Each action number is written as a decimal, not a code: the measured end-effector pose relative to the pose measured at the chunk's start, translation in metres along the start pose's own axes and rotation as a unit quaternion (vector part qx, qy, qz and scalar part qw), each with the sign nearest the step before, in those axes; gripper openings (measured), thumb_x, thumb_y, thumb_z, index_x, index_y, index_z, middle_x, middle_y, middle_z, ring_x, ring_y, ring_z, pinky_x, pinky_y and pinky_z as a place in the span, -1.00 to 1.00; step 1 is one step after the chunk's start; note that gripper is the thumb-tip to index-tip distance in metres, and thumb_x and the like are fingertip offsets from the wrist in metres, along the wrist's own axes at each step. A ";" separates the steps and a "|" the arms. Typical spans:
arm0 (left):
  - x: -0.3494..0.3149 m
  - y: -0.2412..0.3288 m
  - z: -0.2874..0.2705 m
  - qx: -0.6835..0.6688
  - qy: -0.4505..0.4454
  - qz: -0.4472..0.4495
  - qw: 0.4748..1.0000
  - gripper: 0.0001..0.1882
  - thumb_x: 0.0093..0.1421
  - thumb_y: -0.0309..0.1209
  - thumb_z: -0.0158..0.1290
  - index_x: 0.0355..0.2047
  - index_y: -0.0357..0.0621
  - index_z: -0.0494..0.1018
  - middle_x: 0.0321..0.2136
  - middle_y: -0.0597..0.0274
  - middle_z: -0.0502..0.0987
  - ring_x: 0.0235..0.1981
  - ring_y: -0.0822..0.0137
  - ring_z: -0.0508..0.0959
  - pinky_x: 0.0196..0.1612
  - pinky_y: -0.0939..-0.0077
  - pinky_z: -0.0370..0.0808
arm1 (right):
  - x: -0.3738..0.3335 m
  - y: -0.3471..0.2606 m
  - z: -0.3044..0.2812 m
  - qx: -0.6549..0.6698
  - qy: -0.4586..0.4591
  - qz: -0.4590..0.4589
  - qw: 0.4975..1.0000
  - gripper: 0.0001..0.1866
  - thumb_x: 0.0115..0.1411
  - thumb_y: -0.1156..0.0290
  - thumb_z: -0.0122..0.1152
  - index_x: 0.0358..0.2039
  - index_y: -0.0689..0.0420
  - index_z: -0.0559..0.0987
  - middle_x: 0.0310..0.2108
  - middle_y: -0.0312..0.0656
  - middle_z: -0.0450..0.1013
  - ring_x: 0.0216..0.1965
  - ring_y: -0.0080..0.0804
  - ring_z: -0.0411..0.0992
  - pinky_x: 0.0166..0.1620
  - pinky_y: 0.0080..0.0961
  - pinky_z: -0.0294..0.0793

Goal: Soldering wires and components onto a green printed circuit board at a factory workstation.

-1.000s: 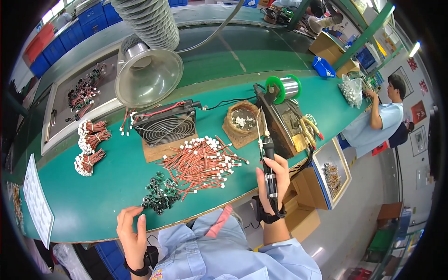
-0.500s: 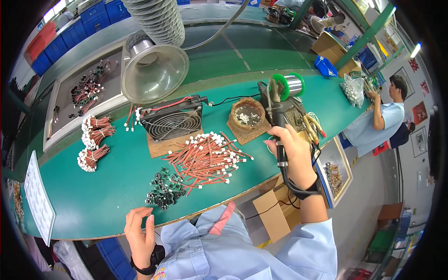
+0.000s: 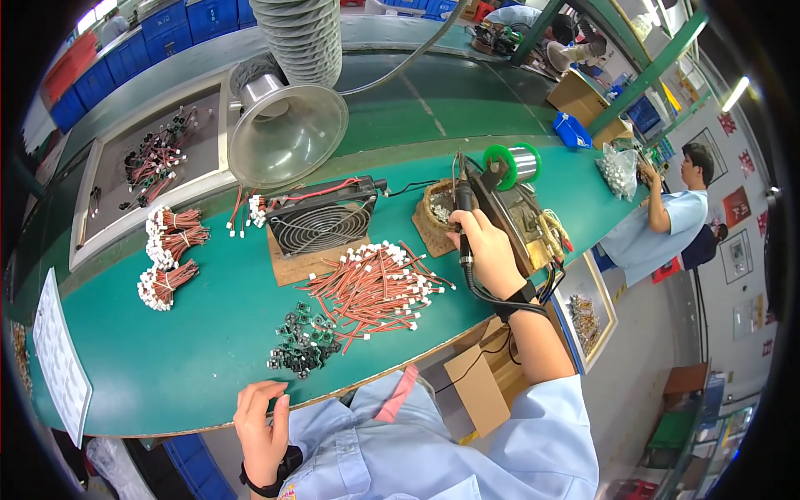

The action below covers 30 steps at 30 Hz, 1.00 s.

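My right hand [image 3: 490, 254] is wrapped around a soldering iron [image 3: 464, 198], held upright with its tip pointing away from me. The iron stands in front of the right side of a round brown bowl [image 3: 428, 208] with silvery bits inside; whether they touch I cannot tell. At the table's near edge, my left hand [image 3: 263, 421] is open and bare, its fingers bent and the thumb apart. Nearest to it lies a pile of small black and green parts [image 3: 302, 343]. Beside that pile spread many loose red-brown wires with white connectors [image 3: 375, 287].
A black fan [image 3: 323, 223] stands behind the wires, below a fume hood [image 3: 287, 137]. Right of the bowl is a solder spool [image 3: 523, 163] on an iron stand [image 3: 504, 212]. Bundled wires [image 3: 167, 285] and a paper sheet [image 3: 60, 358] lie left. Another person [image 3: 662, 221] works at the right.
My right hand has carried the soldering iron left, from beside the stand to the bowl. My left hand has shifted slightly right and nearer to me, still open. The whole view has shifted slightly.
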<state>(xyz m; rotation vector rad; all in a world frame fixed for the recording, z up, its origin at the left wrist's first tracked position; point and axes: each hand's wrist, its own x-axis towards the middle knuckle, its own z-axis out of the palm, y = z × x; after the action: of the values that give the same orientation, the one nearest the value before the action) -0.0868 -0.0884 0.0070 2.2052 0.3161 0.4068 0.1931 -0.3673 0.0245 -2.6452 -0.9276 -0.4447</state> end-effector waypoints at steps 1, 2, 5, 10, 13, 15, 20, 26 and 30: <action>0.000 0.000 0.000 0.002 -0.001 0.001 1.000 -0.90 0.03 -0.58 0.08 -0.39 -0.28 0.47 -0.39 0.05 0.51 -0.34 0.10 0.48 -0.25 0.35 0.38 | 0.000 -0.001 0.000 0.000 0.000 0.001 1.000 -0.72 0.03 0.46 0.24 -0.23 0.09 0.40 -0.36 -0.07 0.39 -0.42 -0.02 0.43 -0.43 -0.26 0.41; 0.001 0.001 0.000 0.002 -0.002 0.002 1.000 -0.90 0.03 -0.58 0.08 -0.39 -0.28 0.47 -0.39 0.05 0.51 -0.34 0.10 0.48 -0.25 0.35 0.38 | -0.001 -0.002 -0.002 0.009 0.010 -0.001 1.000 -0.71 0.03 0.46 0.24 -0.22 0.09 0.40 -0.37 -0.07 0.39 -0.43 -0.05 0.43 -0.43 -0.29 0.41; 0.004 0.005 -0.001 0.004 -0.006 0.007 1.000 -0.90 0.02 -0.58 0.08 -0.39 -0.28 0.47 -0.39 0.05 0.51 -0.35 0.10 0.48 -0.25 0.35 0.38 | -0.004 -0.008 -0.010 0.026 0.027 -0.004 0.999 -0.70 0.03 0.46 0.25 -0.20 0.09 0.41 -0.40 -0.08 0.39 -0.45 -0.10 0.44 -0.44 -0.34 0.41; 0.010 0.009 0.000 0.010 -0.017 0.017 1.000 -0.92 0.06 -0.62 0.01 -0.39 -0.34 0.43 -0.40 0.00 0.50 -0.36 0.11 0.50 -0.25 0.41 0.41 | -0.041 -0.024 -0.033 0.108 0.114 0.062 0.986 -0.70 0.02 0.52 0.26 -0.20 0.11 0.44 -0.36 -0.10 0.45 -0.42 -0.28 0.48 -0.36 -0.50 0.44; 0.013 0.012 0.005 0.013 -0.032 0.019 0.999 -0.91 0.05 -0.62 0.00 -0.39 -0.34 0.44 -0.40 0.01 0.50 -0.36 0.10 0.50 -0.25 0.40 0.41 | -0.068 -0.031 -0.039 0.211 0.192 0.119 0.951 -0.66 -0.05 0.54 0.33 -0.22 0.13 0.47 -0.31 -0.10 0.47 -0.41 -0.28 0.49 -0.32 -0.51 0.47; 0.015 0.016 0.003 0.011 -0.050 0.024 0.998 -0.89 0.03 -0.61 0.03 -0.38 -0.31 0.45 -0.40 0.03 0.50 -0.36 0.10 0.49 -0.25 0.39 0.40 | -0.078 -0.040 -0.043 0.240 0.246 0.107 0.933 -0.70 0.00 0.65 0.23 -0.22 0.14 0.46 -0.27 -0.08 0.48 -0.32 -0.34 0.49 -0.23 -0.53 0.45; 0.043 0.058 -0.023 0.047 -0.174 0.141 0.973 -0.81 -0.03 -0.56 0.11 -0.34 -0.23 0.48 -0.39 0.09 0.51 -0.38 0.10 0.46 -0.28 0.34 0.38 | -0.092 -0.025 -0.034 0.179 0.293 0.086 0.935 -0.64 -0.04 0.76 0.21 -0.21 0.13 0.46 -0.27 -0.06 0.48 -0.26 -0.29 0.49 -0.18 -0.50 0.45; 0.129 0.147 0.039 0.123 -0.304 0.337 0.882 -0.68 0.00 -0.45 0.13 -0.20 -0.20 0.41 -0.39 0.05 0.43 -0.36 0.05 0.44 -0.29 0.26 0.38 | -0.099 -0.007 -0.033 0.155 0.309 0.066 0.936 -0.61 -0.07 0.78 0.23 -0.22 0.12 0.47 -0.29 -0.03 0.47 -0.26 -0.26 0.49 -0.17 -0.46 0.46; 0.178 0.141 0.119 0.153 -0.235 0.351 0.894 -0.69 0.05 -0.41 0.09 -0.18 -0.22 0.38 -0.33 0.01 0.41 -0.30 -0.01 0.47 -0.27 0.20 0.42 | -0.115 -0.004 -0.034 0.157 0.322 0.056 0.932 -0.62 -0.07 0.77 0.24 -0.23 0.11 0.46 -0.31 -0.04 0.46 -0.27 -0.25 0.49 -0.18 -0.44 0.46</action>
<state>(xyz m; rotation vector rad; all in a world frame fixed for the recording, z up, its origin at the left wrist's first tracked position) 0.1345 -0.1939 0.0806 2.5907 -0.7506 0.1874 0.0990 -0.4401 0.0122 -2.0341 -0.5704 -0.9662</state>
